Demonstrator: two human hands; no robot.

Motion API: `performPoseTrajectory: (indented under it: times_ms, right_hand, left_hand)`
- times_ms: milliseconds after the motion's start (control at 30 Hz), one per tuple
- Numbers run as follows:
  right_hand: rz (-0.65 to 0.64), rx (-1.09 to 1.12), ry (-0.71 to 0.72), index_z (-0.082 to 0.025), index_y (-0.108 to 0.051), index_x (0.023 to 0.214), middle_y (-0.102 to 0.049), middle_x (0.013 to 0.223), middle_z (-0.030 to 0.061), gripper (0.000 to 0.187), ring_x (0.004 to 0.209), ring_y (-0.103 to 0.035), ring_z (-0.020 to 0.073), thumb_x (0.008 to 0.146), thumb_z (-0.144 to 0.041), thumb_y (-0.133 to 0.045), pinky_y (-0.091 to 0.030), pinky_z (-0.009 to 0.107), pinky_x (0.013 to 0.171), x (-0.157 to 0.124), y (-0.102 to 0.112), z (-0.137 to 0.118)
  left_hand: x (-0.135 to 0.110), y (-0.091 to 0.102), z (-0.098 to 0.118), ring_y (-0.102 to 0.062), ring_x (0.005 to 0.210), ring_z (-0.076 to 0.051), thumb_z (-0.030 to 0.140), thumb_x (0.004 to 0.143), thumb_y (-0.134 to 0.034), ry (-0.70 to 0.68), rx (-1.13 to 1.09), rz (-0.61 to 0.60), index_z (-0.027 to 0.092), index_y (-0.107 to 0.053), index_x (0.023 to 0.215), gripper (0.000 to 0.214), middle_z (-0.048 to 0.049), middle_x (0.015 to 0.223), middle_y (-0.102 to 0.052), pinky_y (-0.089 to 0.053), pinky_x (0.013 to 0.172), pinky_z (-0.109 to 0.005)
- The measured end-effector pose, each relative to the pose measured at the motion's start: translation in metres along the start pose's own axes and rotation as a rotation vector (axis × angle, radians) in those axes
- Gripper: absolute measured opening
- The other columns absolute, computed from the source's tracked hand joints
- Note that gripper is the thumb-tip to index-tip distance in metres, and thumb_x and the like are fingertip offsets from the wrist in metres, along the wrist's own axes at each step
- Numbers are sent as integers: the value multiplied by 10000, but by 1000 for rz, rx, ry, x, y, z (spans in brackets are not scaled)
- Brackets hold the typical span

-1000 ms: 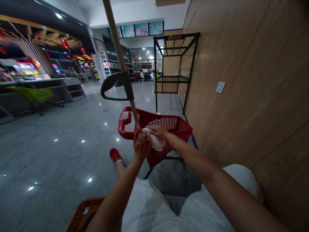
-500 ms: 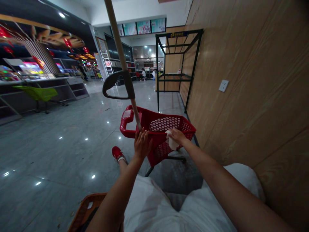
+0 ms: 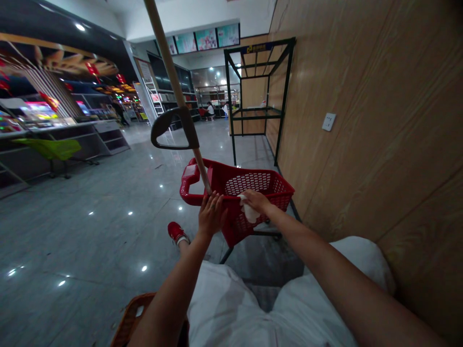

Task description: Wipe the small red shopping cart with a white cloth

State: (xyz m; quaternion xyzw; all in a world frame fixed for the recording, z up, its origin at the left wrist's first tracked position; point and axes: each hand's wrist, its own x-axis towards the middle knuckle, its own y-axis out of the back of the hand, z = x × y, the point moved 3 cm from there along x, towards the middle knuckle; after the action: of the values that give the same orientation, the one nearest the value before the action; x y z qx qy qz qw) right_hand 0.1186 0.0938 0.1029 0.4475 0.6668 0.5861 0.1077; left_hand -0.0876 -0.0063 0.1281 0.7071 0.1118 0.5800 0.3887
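Note:
A small red plastic shopping cart (image 3: 269, 185) with perforated sides stands in front of my knees. My right hand (image 3: 256, 201) is closed on a white cloth (image 3: 250, 213), pressing it against the near rim and side of the basket. At the handle end, my left hand (image 3: 211, 212) lies against the cart's near edge, fingers stretched out and thumb apart. Just beyond those fingers a light pole (image 3: 168, 58) rises from the cart, tilted left. A dark grey looped handle (image 3: 177, 130) is fitted around the pole.
A wooden wall (image 3: 361, 144) with a socket runs along the right. Ahead stands a black metal frame (image 3: 258, 115). An orange-brown basket (image 3: 132, 313) sits by my left arm. At far left is a green cart (image 3: 54, 148) beside a counter. Several people are in the background.
My right hand has slid the cloth left along the cart's rim, closer to my left hand. My left hand stays at the cart. The view has shifted slightly.

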Motion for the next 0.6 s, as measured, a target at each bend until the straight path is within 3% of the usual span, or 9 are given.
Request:
performPoseTrajectory:
  times_ms: [67,133,200,300,433,500,600]
  right_hand:
    - [-27,-126,-151,-197,-582,1228,-606,1231,105,288,1110,-575,202,960,-267,-503,-433,339,963,-25,11,34]
    - [-44,-210,-243,-212,-579,1243,-604,1244,105,299,1123,-575,210,961,-274,-503,-421,340,972,-40,16,52]
    - [-43,-230,-254,-206,-589,1236,-617,1219,114,297,1120,-580,224,965,-281,-493,-423,351,972,-43,15,50]
    - [6,-159,-150,-195,-570,1268,-609,1242,123,322,1152,-562,227,964,-260,-483,-427,372,991,-31,4,23]
    - [41,-71,-55,-185,-529,1320,-571,1319,121,378,1217,-524,204,944,-192,-493,-402,365,1046,-23,-7,0]
    - [-4,-87,-68,-179,-537,1313,-585,1295,118,373,1191,-541,212,943,-214,-508,-424,355,1017,-32,-3,8]
    - [-51,-139,-149,-207,-563,1286,-612,1241,102,348,1121,-577,220,943,-245,-516,-457,346,946,-60,12,39]
  left_hand:
    - [0,2,5,-438,1361,-299,330,914,-481,35,10,5,163,-477,1377,492,-158,1340,-590,-254,1168,-525]
    - [4,-2,17,-399,1385,-319,337,916,-481,69,24,10,164,-467,1391,505,-162,1359,-573,-211,1175,-561]
    - [12,-12,35,-357,1408,-327,358,921,-480,63,20,-13,157,-453,1404,524,-162,1405,-533,-171,1181,-580]
    - [26,-37,61,-376,1391,-338,398,935,-460,45,-14,-65,146,-499,1365,500,-156,1399,-542,-158,1171,-604]
    - [31,-61,70,-523,1226,-371,425,944,-434,116,-11,-100,146,-583,1276,459,-164,1254,-645,-254,1098,-627]
    - [26,-62,65,-553,1163,-361,447,935,-448,96,9,-116,149,-585,1273,471,-167,1228,-652,-308,1066,-590]
    - [17,-57,55,-553,1146,-342,456,924,-474,31,32,-136,169,-611,1233,444,-163,1219,-647,-337,1051,-545]
